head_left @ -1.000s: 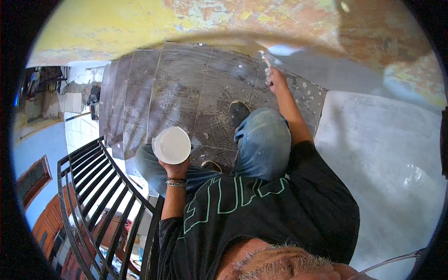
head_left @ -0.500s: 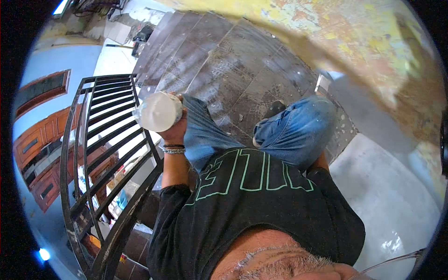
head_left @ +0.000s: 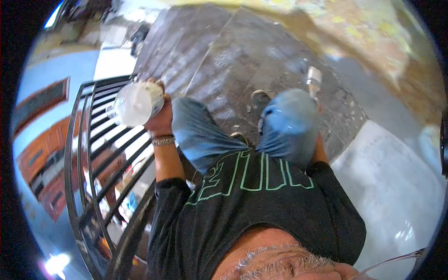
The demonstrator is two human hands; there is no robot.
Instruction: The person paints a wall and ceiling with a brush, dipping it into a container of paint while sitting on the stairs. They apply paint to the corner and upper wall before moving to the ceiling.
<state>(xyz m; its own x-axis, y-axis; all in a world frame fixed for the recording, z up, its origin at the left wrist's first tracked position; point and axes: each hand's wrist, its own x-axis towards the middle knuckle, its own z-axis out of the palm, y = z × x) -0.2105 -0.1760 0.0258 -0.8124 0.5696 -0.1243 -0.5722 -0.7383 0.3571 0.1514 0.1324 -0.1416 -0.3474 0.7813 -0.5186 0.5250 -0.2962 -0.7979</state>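
A round, whitish translucent container [head_left: 136, 104] is held up at the left, beside the black metal railing. My left hand [head_left: 161, 114] is wrapped round its right side, with a bracelet at the wrist. On the right, beyond my knee, a paintbrush [head_left: 314, 79] with pale bristles points away from me. The knee hides most of my right hand [head_left: 319, 106], which is closed on the brush's handle.
A black barred railing [head_left: 74, 186] runs along my left side. Dark tiles cover the floor [head_left: 224, 60] ahead. The patchy yellow wall [head_left: 364, 28] and a whitish surface [head_left: 387, 186] are at the right. Blue jeans cover my bent knees.
My left hand and the container have moved left. The paintbrush has come into clear view beyond my right knee, away from the wall. My right knee has shifted slightly left.
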